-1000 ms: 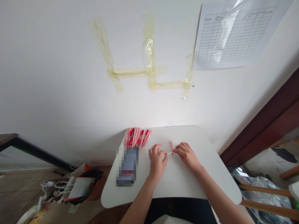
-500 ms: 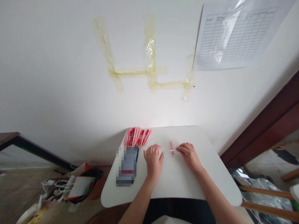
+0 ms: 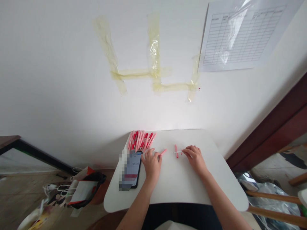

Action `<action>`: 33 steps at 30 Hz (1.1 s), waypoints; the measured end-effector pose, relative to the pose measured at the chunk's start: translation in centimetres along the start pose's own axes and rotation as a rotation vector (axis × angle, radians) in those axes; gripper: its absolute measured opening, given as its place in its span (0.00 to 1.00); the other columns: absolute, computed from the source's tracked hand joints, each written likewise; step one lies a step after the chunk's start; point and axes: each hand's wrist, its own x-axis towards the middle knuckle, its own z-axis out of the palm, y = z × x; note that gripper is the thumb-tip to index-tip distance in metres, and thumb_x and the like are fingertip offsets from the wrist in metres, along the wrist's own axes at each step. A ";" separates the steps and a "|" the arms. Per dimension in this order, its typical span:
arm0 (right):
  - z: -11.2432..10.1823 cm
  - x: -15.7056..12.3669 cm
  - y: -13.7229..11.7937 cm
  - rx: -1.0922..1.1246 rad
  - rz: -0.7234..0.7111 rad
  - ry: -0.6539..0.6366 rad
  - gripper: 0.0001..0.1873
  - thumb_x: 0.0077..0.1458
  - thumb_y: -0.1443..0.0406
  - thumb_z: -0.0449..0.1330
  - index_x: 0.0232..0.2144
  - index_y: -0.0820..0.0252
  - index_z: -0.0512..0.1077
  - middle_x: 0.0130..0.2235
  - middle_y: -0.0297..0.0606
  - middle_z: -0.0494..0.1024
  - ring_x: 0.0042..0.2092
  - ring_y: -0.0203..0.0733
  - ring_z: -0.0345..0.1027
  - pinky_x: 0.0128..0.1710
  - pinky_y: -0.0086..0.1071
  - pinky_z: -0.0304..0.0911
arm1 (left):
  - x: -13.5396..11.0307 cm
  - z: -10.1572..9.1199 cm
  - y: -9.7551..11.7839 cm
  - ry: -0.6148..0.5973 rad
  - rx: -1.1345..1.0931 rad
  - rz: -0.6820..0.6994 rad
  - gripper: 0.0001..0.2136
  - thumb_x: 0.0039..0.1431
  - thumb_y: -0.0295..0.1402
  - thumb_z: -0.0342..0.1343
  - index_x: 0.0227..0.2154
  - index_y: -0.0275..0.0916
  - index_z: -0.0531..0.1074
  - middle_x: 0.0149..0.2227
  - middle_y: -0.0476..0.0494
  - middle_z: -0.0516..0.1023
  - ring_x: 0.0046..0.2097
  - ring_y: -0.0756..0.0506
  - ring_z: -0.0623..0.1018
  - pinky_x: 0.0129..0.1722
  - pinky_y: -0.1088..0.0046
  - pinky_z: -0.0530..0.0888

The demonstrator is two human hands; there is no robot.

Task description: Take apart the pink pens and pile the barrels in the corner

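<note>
Our left hand [image 3: 151, 164] is curled and holds a pink pen [image 3: 163, 152] near the phone [image 3: 136, 163]. Our right hand [image 3: 195, 159] pinches a thin white refill [image 3: 177, 152] just over a pink tube [image 3: 176, 154] on the table [image 3: 182, 188]. More pens [image 3: 141, 140] lie in a row at the table's far edge.

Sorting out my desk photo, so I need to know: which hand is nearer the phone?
Left. The left hand sits just beside the phone's right edge, while the right hand is much farther off to the phone's right, across the table.
</note>
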 end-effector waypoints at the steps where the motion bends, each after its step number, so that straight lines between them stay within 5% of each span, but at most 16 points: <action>1: 0.0 0.0 0.0 -0.001 0.000 0.004 0.12 0.68 0.63 0.53 0.43 0.51 0.78 0.39 0.40 0.77 0.42 0.45 0.69 0.45 0.42 0.62 | 0.0 0.1 -0.1 0.017 -0.010 0.011 0.04 0.59 0.31 0.59 0.31 0.42 0.79 0.50 0.39 0.76 0.57 0.33 0.71 0.60 0.36 0.61; 8: 0.1 0.0 0.1 -0.010 0.002 0.023 0.11 0.67 0.65 0.55 0.42 0.52 0.78 0.39 0.40 0.77 0.42 0.45 0.69 0.44 0.41 0.63 | -0.4 0.2 -0.6 0.095 -0.242 0.174 0.05 0.62 0.31 0.57 0.34 0.42 0.78 0.49 0.39 0.73 0.54 0.39 0.72 0.56 0.52 0.73; 33: 0.1 -0.1 0.1 0.010 -0.025 0.009 0.12 0.67 0.64 0.54 0.44 0.50 0.78 0.40 0.40 0.77 0.41 0.45 0.69 0.43 0.43 0.65 | -0.5 -0.3 -0.3 0.089 -0.291 0.172 0.05 0.63 0.33 0.57 0.34 0.43 0.78 0.49 0.40 0.74 0.56 0.39 0.72 0.58 0.48 0.72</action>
